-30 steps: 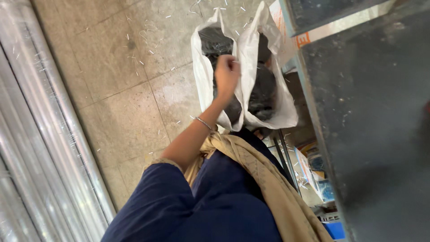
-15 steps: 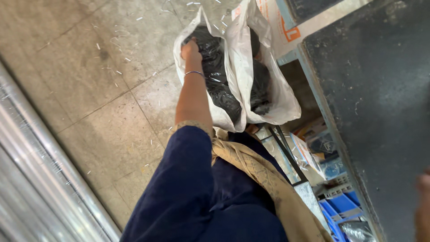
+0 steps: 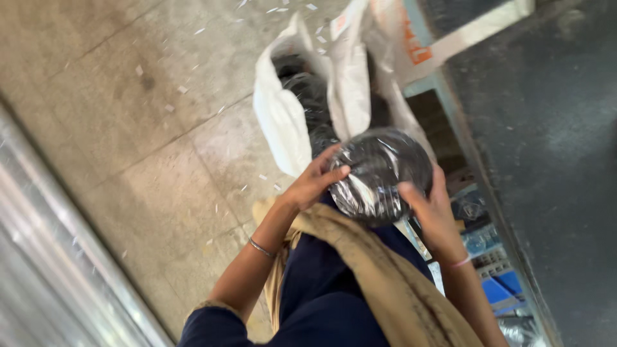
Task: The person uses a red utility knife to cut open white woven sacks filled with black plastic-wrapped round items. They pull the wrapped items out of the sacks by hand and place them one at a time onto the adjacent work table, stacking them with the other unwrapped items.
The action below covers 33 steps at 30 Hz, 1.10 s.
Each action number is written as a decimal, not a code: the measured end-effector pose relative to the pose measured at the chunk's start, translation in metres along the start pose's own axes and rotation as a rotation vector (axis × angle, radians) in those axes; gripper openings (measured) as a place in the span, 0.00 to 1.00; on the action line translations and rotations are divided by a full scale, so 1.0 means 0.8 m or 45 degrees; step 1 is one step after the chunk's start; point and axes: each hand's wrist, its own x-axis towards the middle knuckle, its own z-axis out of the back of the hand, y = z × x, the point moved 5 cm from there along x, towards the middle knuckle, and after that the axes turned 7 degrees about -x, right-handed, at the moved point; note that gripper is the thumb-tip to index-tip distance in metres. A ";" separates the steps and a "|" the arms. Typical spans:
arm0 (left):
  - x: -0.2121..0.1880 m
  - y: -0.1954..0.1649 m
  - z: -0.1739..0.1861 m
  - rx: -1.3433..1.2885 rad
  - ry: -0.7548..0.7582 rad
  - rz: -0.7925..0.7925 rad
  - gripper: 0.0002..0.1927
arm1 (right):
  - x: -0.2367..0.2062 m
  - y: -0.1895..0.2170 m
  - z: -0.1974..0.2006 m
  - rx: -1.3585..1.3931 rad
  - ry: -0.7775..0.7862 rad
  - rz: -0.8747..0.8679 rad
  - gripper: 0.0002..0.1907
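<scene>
Both hands meet on one thing in the head view: a round black bundle wrapped in shiny clear film, held in front of the person's body above the floor. The left hand has its grip clamped on the bundle's left edge, thumb lying across the top face. The right hand is closed on the lower right edge from the other side. So the bundle lies between the two grips, its flat round face turned up toward the camera, and neither hand is clearly nearer than the other. As a disc it shows no long axis.

Just beyond it stands an open white sack on the tiled floor, with more dark round shapes inside. The bundle is near the sack's mouth and outside it. A tan cloth drapes over dark blue clothing below. At right runs a dark bench, with blue crates underneath.
</scene>
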 end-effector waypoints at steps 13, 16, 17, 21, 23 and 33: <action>0.251 -0.052 0.236 1.653 -0.729 0.115 0.60 | -0.132 -0.031 0.178 0.558 -0.830 -0.287 0.33; 0.227 -0.065 0.230 1.682 -0.761 0.189 0.63 | -0.169 -0.036 0.251 0.659 -1.083 0.043 0.30; 0.218 -0.066 0.229 1.566 -0.727 0.194 0.61 | -0.182 -0.046 0.279 0.676 -1.203 0.051 0.29; 0.199 -0.062 0.210 1.042 -0.676 -0.035 0.59 | -0.194 -0.093 0.410 0.810 -1.455 0.249 0.30; 0.178 -0.072 0.194 1.469 -0.786 -0.239 0.53 | -0.182 -0.125 0.474 0.928 -1.581 0.309 0.34; -0.005 -0.201 0.056 1.154 -0.862 -0.325 0.45 | -0.154 -0.191 0.554 0.451 -1.622 -0.190 0.37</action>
